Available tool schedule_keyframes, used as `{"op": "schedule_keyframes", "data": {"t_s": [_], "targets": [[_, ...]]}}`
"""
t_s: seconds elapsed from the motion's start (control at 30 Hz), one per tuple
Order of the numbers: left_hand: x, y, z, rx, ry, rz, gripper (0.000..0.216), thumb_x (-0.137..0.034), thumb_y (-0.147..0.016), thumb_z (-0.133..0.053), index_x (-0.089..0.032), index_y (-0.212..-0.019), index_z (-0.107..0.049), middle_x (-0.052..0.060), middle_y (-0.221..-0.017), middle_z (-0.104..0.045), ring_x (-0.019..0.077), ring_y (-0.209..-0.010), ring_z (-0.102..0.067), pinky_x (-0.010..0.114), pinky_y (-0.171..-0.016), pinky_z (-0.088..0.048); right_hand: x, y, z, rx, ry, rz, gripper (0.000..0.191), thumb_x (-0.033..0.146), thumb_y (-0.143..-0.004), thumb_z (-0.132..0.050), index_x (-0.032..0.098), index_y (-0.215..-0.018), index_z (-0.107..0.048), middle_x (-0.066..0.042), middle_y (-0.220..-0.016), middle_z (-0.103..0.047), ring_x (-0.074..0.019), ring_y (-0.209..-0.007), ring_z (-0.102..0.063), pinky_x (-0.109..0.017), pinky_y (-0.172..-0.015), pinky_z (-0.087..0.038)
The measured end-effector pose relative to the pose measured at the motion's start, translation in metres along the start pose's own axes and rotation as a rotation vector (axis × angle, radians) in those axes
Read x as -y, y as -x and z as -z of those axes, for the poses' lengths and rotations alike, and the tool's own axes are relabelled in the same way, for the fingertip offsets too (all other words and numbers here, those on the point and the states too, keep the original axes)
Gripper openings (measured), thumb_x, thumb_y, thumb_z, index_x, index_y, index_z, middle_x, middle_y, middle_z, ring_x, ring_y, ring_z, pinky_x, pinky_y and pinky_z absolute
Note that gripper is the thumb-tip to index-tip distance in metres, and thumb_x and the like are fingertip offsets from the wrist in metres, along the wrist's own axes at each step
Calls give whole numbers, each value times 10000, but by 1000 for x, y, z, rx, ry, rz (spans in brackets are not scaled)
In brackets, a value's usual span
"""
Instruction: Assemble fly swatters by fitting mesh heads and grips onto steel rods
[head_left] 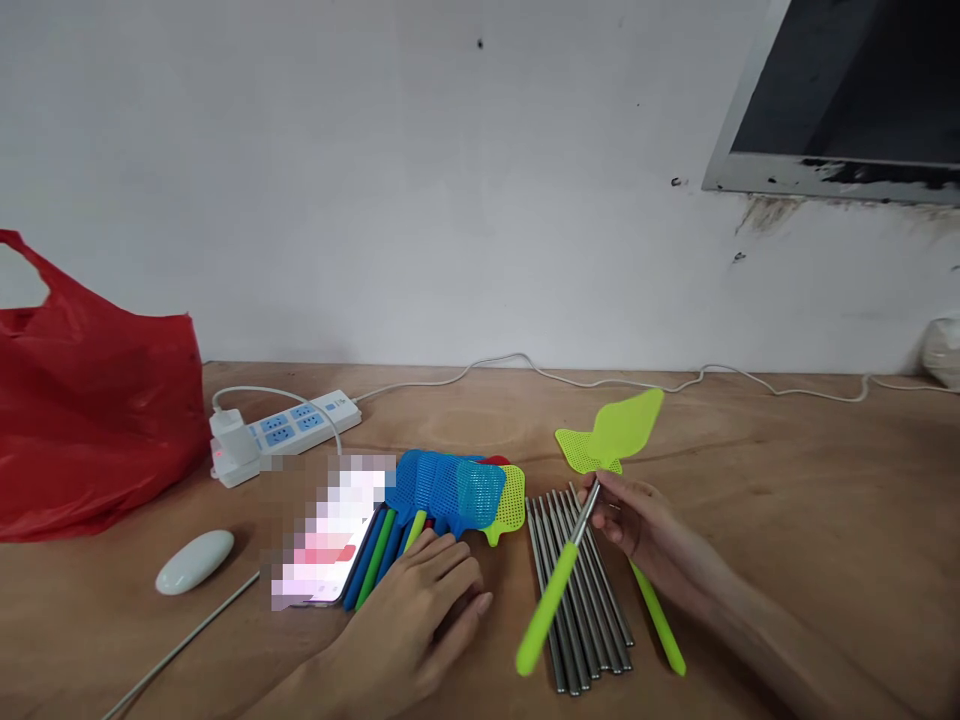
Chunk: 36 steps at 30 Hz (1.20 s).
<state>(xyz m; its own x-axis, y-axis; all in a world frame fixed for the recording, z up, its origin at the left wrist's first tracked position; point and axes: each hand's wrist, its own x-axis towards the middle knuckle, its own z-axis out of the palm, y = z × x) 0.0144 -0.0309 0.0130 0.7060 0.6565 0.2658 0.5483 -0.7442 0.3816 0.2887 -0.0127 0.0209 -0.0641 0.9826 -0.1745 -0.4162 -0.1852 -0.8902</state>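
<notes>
My right hand (637, 520) pinches the thin metal shaft of a lime-green fly swatter (616, 430), whose mesh head sticks up behind the hand and whose green grip (547, 610) points down toward me. Under it lies a row of several bare metal rods (581, 590), with a second green handle (660, 625) at their right. My left hand (424, 610) rests on the wooden table (787, 500), fingers loosely curled, touching the handles of a pile of blue, green and yellow swatters (450, 495).
A phone (330, 545) lies left of the swatter pile. A white oval object (195, 562) and a grey cable are further left. A power strip (277, 432) with a plugged charger and a red plastic bag (90, 420) stand at the back left. The wall is close behind.
</notes>
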Motion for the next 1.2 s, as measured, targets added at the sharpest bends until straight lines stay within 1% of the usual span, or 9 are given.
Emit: {"op": "schedule_keyframes", "data": {"t_s": [0.13, 0.27, 0.4, 0.57, 0.67, 0.7, 0.77, 1.07, 1.2], "targets": [[0, 1, 2, -18, 91, -3, 185, -221, -1013, -375, -217, -889, -512, 29, -859, -606, 212, -786, -552, 356, -779, -415, -3, 2, -3, 16, -30, 1, 218, 338, -730, -845, 170, -842, -762, -70, -944, -776, -93, -689, -684, -137, -589, -538], [1, 3, 2, -94, 204, 3, 261, -289, -1045, -302, -235, -944, -537, 26, -881, -632, 215, -827, -589, 358, -826, -452, -7, 5, -7, 78, -51, -1, 226, 355, -752, -830, 176, -871, -758, -68, -964, -773, -114, -752, -697, -169, -646, -550], [5, 8, -2, -196, 295, 80, 417, -372, -1065, -205, -243, -899, -565, 22, -840, -660, 210, -801, -608, 343, -809, -489, -8, 6, -9, 79, -58, -3, 237, 372, -733, -842, 200, -876, -760, -39, -961, -754, -128, -781, -685, -206, -681, -546], [6, 11, -3, -220, 323, 175, 522, -424, -1063, -158, -236, -842, -592, 19, -793, -658, 200, -754, -605, 335, -744, -501, -9, 7, -8, 92, -28, -14, 241, 393, -726, -841, 214, -869, -765, -29, -938, -732, -141, -771, -671, -243, -708, -540], [4, 7, 0, -195, 256, 144, 334, -444, -1007, -393, -227, -815, -560, 0, -756, -625, 187, -704, -587, 313, -678, -470, -11, 8, -7, 90, -20, -4, 247, 401, -715, -847, 220, -864, -768, -28, -951, -726, -147, -790, -661, -255, -732, -533], [3, 6, 0, -186, 230, 127, 277, -423, -965, -489, -223, -778, -536, -16, -714, -593, 174, -668, -572, 312, -689, -464, -13, 8, -7, 86, -21, 8, 249, 396, -710, -852, 223, -870, -771, -26, -950, -723, -148, -795, -656, -256, -733, -529], [2, 4, 0, -173, 195, 107, 221, -335, -939, -547, -218, -756, -504, -32, -691, -563, 158, -651, -564, 326, -754, -459, -16, 8, -7, 74, -19, 27, 265, 381, -693, -866, 226, -890, -778, -24, -934, -716, -148, -796, -645, -252, -731, -522], [2, 5, 3, -37, 78, -5, 247, -236, -1019, -378, -207, -827, -531, 18, -745, -582, 204, -713, -544, 391, -811, -432, -26, 8, -12, 22, -13, 110, 263, 435, -639, -893, 227, -753, -781, -25, -775, -688, -131, -691, -588, -238, -681, -511], [2, 6, -2, -58, 42, -47, 258, -225, -1031, -343, -209, -824, -496, 15, -741, -569, 206, -708, -529, 411, -849, -415, -24, 10, -17, 11, -41, 143, 247, 418, -643, -894, 229, -761, -789, -31, -788, -693, -134, -689, -581, -241, -669, -510]]}}
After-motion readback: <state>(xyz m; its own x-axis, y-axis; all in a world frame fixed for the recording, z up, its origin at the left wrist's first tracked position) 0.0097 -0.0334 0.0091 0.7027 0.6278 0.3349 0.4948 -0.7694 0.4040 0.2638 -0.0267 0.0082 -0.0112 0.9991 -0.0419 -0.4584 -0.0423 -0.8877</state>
